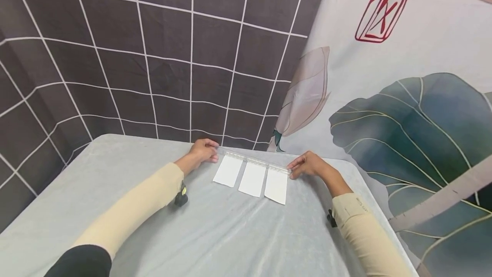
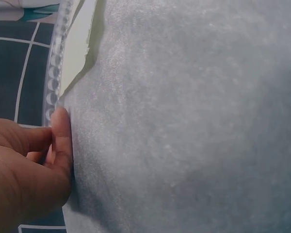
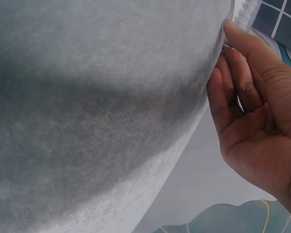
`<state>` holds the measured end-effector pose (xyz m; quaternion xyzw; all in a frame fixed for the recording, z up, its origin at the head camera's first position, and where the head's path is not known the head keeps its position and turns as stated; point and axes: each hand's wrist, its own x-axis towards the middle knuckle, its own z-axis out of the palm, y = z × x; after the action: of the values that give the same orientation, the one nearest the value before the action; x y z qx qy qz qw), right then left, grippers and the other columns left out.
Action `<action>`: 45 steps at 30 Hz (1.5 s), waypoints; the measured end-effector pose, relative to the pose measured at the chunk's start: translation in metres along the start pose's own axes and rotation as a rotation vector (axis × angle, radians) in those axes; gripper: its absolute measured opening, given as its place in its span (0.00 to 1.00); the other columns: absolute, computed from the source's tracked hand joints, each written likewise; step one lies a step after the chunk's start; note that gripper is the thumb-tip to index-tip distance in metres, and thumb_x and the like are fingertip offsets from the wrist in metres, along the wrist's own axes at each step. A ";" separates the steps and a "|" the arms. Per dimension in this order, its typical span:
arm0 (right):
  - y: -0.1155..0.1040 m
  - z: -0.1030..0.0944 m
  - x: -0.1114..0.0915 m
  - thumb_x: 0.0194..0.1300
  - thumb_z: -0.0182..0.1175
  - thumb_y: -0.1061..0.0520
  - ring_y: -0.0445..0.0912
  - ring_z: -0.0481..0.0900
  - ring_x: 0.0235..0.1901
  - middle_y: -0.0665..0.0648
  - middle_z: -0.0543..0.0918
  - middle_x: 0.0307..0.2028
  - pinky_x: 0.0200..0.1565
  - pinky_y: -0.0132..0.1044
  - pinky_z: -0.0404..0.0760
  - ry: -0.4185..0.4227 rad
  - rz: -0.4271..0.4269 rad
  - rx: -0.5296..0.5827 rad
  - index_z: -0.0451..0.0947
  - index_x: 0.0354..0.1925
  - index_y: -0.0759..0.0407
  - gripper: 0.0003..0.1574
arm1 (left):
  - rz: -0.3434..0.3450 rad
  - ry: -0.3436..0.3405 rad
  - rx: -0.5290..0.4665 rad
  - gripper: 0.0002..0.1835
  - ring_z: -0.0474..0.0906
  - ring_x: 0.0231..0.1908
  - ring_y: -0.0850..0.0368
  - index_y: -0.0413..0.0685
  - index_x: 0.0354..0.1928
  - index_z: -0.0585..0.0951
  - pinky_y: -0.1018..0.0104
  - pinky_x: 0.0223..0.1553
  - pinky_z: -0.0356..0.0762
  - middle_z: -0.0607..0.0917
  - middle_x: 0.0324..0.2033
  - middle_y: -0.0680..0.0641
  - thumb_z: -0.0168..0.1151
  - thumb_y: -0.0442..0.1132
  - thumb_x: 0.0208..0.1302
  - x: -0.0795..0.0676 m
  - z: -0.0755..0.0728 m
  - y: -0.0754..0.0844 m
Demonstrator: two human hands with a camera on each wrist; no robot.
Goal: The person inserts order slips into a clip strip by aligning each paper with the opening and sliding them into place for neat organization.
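A narrow clear plastic strip point(image 1: 247, 159) with a row of round bumps spans the two hands near the table's far edge. Three white paper cards lie side by side along its near side: a left card point(image 1: 228, 170), a middle card point(image 1: 252, 178) and a right card point(image 1: 276, 186). My left hand point(image 1: 201, 151) pinches the strip's left end between thumb and fingers. At the opposite end, my right hand point(image 1: 309, 165) grips it by the fingertips. In the left wrist view, one paper point(image 2: 77, 48) has a ragged edge. Only a bit of strip point(image 3: 247, 14) shows beyond the right fingertips.
A pale grey cloth point(image 1: 173, 234) with soft wrinkles covers the table. Behind it hangs a dark curtain point(image 1: 165, 76) with white grid lines. A white hanging with a painted leaf point(image 1: 415, 119) stands along the right side.
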<state>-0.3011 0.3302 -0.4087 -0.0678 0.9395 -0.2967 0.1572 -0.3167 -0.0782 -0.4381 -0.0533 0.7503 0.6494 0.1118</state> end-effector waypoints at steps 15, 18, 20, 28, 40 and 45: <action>0.000 -0.001 0.002 0.56 0.85 0.66 0.36 0.88 0.35 0.62 0.97 0.39 0.39 0.32 0.88 -0.021 -0.197 -0.074 0.95 0.45 0.67 0.18 | 0.003 -0.013 0.011 0.20 0.86 0.31 0.60 0.24 0.66 0.79 0.71 0.38 0.96 0.86 0.47 0.35 0.58 0.17 0.75 -0.004 -0.007 0.000; 0.001 -0.001 0.001 0.55 0.85 0.67 0.37 0.88 0.35 0.62 0.97 0.38 0.38 0.33 0.88 -0.021 -0.220 -0.087 0.95 0.44 0.67 0.17 | 0.001 -0.007 0.021 0.20 0.86 0.31 0.60 0.25 0.66 0.81 0.71 0.38 0.96 0.87 0.48 0.35 0.59 0.18 0.75 -0.005 -0.006 0.001; 0.001 -0.001 0.001 0.55 0.84 0.68 0.37 0.89 0.35 0.62 0.97 0.37 0.37 0.32 0.88 -0.020 -0.229 -0.090 0.95 0.44 0.68 0.16 | 0.000 0.003 0.026 0.19 0.86 0.31 0.60 0.25 0.65 0.82 0.71 0.37 0.96 0.88 0.48 0.34 0.59 0.18 0.75 -0.006 -0.006 0.001; -0.002 0.000 0.002 0.55 0.84 0.69 0.38 0.90 0.34 0.62 0.97 0.36 0.35 0.28 0.87 -0.001 -0.240 -0.091 0.95 0.43 0.68 0.15 | 0.017 0.023 0.047 0.18 0.85 0.30 0.60 0.26 0.64 0.83 0.71 0.32 0.94 0.89 0.39 0.39 0.61 0.20 0.75 -0.010 -0.009 -0.001; -0.006 0.003 0.007 0.56 0.83 0.70 0.38 0.87 0.33 0.61 0.97 0.37 0.37 0.31 0.86 0.010 -0.233 -0.105 0.95 0.43 0.67 0.14 | 0.033 0.080 0.128 0.18 0.83 0.34 0.59 0.31 0.61 0.88 0.71 0.35 0.94 0.90 0.61 0.30 0.66 0.22 0.73 -0.010 -0.014 -0.003; -0.009 0.004 0.011 0.55 0.83 0.70 0.39 0.88 0.34 0.62 0.97 0.38 0.36 0.30 0.87 0.015 -0.235 -0.103 0.95 0.43 0.67 0.15 | 0.031 0.117 0.185 0.17 0.87 0.42 0.55 0.34 0.61 0.89 0.71 0.38 0.92 0.90 0.62 0.32 0.68 0.25 0.73 -0.012 -0.019 -0.002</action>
<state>-0.3097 0.3185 -0.4095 -0.1830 0.9403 -0.2647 0.1106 -0.3060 -0.0979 -0.4351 -0.0689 0.8129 0.5749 0.0623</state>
